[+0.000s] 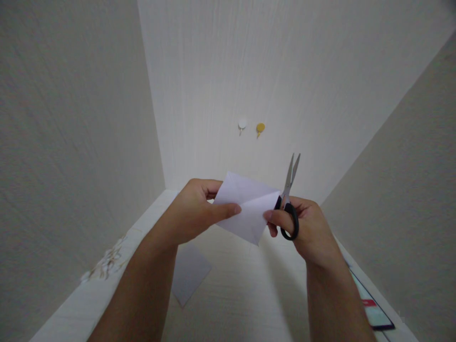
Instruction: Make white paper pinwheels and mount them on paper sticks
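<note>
A pale bench [235,294] with a faint wood grain fills the lower middle, set into a narrow alcove. A cream back wall [249,71] with fine vertical texture rises behind it, and rough, greyer side walls close in on the left [71,142] and right [409,190]. Two small round hooks are fixed to the back wall side by side, one white [242,124], one yellow [260,128]. The light is soft and dim. Scuffed, flaking patches [107,263] mark the bench's left edge, and a phone [372,306] with a lit screen lies at its right edge.
</note>
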The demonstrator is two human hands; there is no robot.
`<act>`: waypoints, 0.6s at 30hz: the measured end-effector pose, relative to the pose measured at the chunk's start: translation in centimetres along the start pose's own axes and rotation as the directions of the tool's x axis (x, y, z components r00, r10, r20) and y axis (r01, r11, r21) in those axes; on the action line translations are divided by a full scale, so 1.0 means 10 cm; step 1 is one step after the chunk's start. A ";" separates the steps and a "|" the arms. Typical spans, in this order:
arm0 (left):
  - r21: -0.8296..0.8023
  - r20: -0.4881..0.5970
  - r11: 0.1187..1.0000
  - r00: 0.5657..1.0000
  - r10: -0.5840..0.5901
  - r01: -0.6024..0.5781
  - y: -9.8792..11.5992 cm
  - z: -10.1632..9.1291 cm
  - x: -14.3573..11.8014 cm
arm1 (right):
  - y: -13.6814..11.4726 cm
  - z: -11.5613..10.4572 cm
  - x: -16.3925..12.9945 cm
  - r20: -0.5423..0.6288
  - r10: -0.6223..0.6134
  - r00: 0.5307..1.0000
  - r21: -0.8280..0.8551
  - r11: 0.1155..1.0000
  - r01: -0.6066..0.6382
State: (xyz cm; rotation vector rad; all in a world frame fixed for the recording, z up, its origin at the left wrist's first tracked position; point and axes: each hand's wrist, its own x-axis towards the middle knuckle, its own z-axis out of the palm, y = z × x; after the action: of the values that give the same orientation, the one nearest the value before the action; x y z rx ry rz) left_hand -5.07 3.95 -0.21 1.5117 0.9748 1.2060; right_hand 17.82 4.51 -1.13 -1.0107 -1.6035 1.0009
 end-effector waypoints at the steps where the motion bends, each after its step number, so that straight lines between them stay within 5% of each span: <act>1: 0.025 0.016 1.000 1.000 -0.017 0.017 0.01 0.01 0.00 | 0.00 0.01 0.00 0.013 0.006 1.000 0.008 1.000 -0.006; 6: -0.016 0.034 0.999 0.999 -0.033 0.033 -0.01 0.11 0.00 | 0.04 0.07 0.01 0.010 -0.016 1.000 0.058 0.998 0.015; 18: -0.034 -0.158 0.999 0.987 0.032 -0.038 0.01 0.17 -0.01 | 0.02 0.14 -0.02 -0.143 -0.068 0.987 0.037 0.997 0.074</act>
State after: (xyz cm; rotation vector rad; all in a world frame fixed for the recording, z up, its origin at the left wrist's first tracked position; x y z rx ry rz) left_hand -3.45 3.57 -0.26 1.4260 1.0275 1.3783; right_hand 16.55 4.22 -1.61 -0.9672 -1.4858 0.8916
